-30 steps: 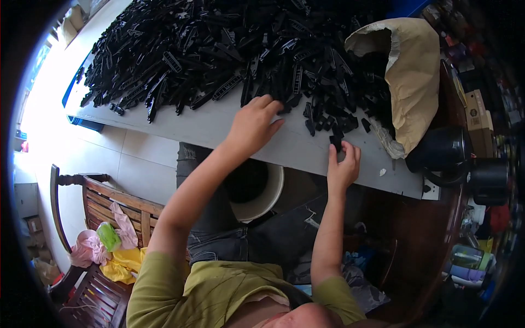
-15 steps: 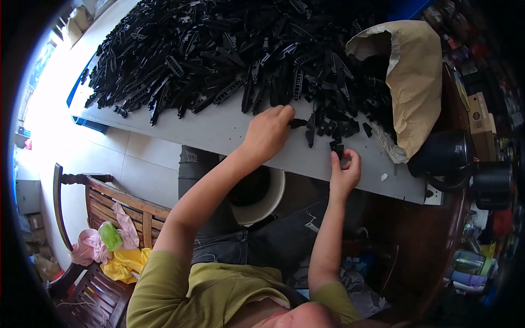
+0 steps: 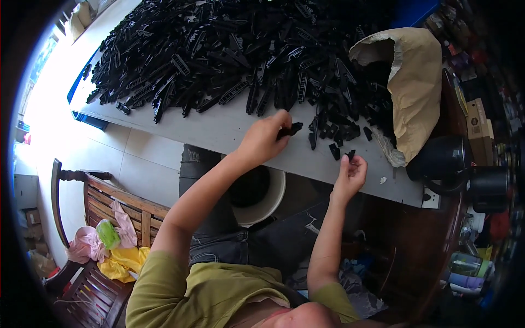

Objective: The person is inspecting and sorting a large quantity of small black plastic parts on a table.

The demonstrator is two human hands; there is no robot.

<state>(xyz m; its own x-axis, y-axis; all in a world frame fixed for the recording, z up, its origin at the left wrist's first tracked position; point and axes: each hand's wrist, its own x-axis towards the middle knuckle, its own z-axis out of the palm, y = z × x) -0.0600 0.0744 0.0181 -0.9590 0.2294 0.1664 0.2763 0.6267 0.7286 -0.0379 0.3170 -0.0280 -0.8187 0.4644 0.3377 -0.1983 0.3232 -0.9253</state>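
Note:
A large heap of black plastic parts [image 3: 219,60] covers most of a grey table [image 3: 219,131]. My left hand [image 3: 266,138] is over the table's near edge and pinches a black plastic piece [image 3: 290,130] between its fingertips. My right hand [image 3: 351,172] is at the table's front edge, lower right, with its fingers closed on a small black part [image 3: 350,154]. A few loose black parts [image 3: 333,150] lie on the table between the two hands.
An open brown paper sack [image 3: 415,82] lies at the table's right, parts spilling from it. A white bucket [image 3: 265,197] sits below the table at my knees. A black kettle [image 3: 440,158] and boxes stand right. A wooden bench [image 3: 104,202] with cloths is lower left.
My left hand drew back from the heap toward the table edge, now holding a black piece. My right hand stayed at the front edge, gripping its small part.

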